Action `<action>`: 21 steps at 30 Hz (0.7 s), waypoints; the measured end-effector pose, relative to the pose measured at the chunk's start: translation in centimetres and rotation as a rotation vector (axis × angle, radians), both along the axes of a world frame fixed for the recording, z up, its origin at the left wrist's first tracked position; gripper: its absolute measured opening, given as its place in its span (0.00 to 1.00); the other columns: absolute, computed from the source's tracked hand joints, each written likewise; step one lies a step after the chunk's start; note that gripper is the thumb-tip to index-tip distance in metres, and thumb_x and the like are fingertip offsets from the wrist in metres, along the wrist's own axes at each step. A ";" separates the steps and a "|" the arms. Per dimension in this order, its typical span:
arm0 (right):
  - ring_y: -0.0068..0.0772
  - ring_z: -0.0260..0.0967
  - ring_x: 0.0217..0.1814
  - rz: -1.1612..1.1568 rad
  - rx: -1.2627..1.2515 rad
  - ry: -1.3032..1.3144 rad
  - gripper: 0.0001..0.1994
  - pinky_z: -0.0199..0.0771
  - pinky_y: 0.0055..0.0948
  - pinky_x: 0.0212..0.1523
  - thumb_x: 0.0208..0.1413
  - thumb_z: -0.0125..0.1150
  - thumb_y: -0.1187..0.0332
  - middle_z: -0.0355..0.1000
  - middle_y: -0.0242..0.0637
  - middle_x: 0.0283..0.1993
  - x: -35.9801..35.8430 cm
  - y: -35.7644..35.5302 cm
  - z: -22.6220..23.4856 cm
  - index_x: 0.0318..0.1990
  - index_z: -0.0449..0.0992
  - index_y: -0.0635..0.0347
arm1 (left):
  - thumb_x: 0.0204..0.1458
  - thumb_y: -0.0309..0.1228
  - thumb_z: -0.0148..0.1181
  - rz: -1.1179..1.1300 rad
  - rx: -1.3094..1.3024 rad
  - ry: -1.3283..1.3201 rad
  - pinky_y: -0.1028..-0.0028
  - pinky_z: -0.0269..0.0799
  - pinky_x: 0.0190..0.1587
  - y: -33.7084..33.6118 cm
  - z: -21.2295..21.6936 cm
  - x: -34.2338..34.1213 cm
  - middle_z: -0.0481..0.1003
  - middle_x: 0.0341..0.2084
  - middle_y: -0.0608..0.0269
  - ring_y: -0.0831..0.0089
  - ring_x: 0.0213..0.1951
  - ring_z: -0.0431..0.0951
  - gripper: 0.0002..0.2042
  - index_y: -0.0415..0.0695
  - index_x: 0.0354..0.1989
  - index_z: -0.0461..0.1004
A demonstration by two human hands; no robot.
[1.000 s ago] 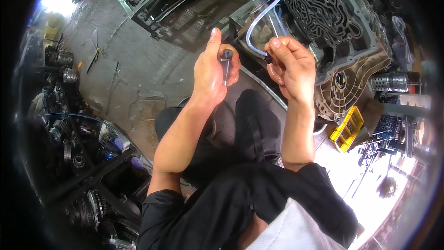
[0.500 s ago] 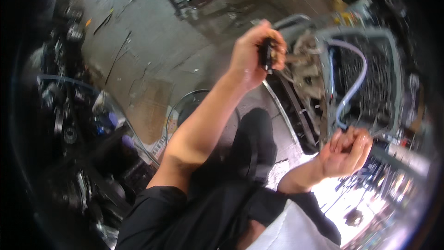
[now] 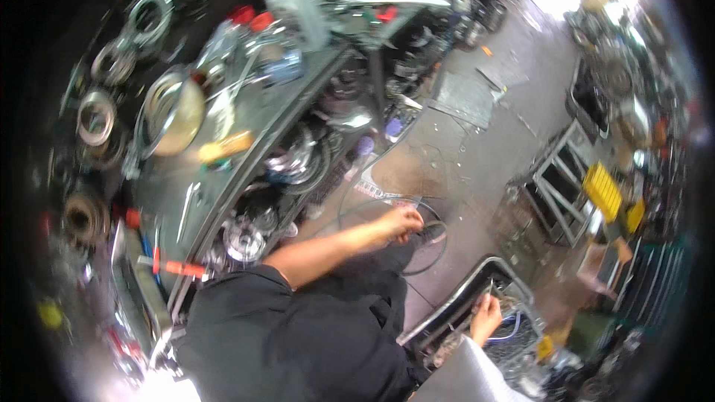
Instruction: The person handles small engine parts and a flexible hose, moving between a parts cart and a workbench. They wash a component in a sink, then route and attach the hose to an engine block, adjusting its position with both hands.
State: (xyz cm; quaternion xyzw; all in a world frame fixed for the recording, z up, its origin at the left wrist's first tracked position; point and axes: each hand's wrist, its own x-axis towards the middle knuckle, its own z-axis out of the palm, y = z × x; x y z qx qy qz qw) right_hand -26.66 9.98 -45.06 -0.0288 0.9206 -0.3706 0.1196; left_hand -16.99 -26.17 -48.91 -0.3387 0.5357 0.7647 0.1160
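Note:
My left hand [image 3: 400, 225] is held out over the floor, fingers loosely bent and slightly blurred; nothing shows in it. Lower right, my right hand [image 3: 485, 318] is raised over a dark rectangular tray [image 3: 462, 289], its fingers pinched together. Whatever sits between those fingertips is too small to name. Beside that hand a pale bluish tube [image 3: 509, 333] curves over dark ridged parts. A thin dark round rim [image 3: 441, 253] lies around and below my left hand.
At left stands a metal workbench [image 3: 167, 192] with an orange-handled tool [image 3: 182, 268], a yellow-handled brush [image 3: 226, 147] and metal rings [image 3: 97, 117]. Machine parts crowd its underside. A metal frame [image 3: 562, 179] and a yellow crate [image 3: 602, 192] stand on the right.
My view has swung left, bringing the workbench into sight. The black object earlier in my left hand no longer shows there. My right hand stays near the tube.

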 end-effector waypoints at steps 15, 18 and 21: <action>0.16 0.61 0.19 0.864 -0.235 -0.342 0.08 0.62 0.21 0.18 0.64 0.59 0.66 0.69 0.27 0.26 8.3 -41.7 16.7 0.41 0.77 0.61 | 0.56 0.39 0.65 1.071 -0.454 0.099 0.65 0.64 0.62 -31.2 17.6 18.5 0.67 0.61 0.44 0.58 0.61 0.66 0.40 0.37 0.72 0.50; 0.20 0.66 0.21 0.989 -0.260 -0.353 0.10 0.68 0.26 0.23 0.62 0.58 0.71 0.76 0.34 0.30 11.1 -50.1 16.1 0.49 0.77 0.64 | 0.57 0.38 0.64 1.145 -0.398 0.345 0.65 0.49 0.71 -31.0 18.4 20.6 0.55 0.71 0.41 0.56 0.74 0.48 0.38 0.37 0.72 0.52; 0.40 0.78 0.32 1.270 -0.237 0.164 0.08 0.75 0.36 0.36 0.58 0.59 0.73 0.77 0.49 0.30 12.4 -57.5 14.9 0.43 0.78 0.63 | 0.59 0.30 0.60 1.189 -0.286 0.357 0.70 0.66 0.60 -27.1 18.9 23.7 0.74 0.55 0.48 0.64 0.59 0.72 0.19 0.35 0.57 0.72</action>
